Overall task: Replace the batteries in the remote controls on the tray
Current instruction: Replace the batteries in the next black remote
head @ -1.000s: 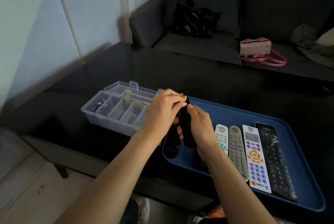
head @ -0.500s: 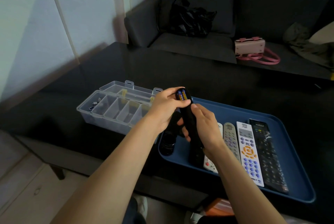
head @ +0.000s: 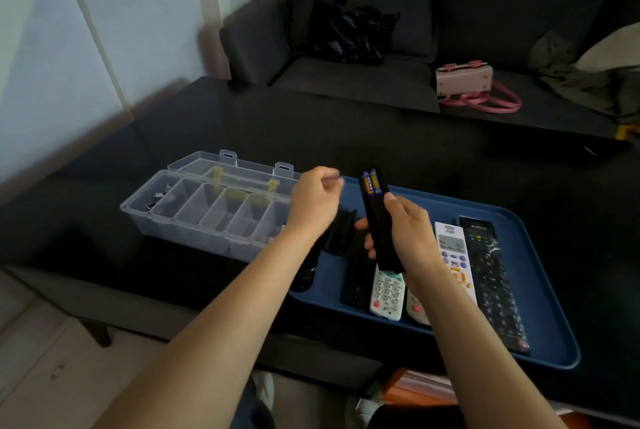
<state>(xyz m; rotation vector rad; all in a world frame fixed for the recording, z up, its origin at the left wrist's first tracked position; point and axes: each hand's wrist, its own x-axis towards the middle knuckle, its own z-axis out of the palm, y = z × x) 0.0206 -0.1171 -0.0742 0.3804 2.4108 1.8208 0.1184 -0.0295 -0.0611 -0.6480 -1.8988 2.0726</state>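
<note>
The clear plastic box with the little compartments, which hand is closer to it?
The left hand. It hovers right at the clear plastic box's right end. The right hand is farther right, over the blue tray, gripping a black remote.
</note>
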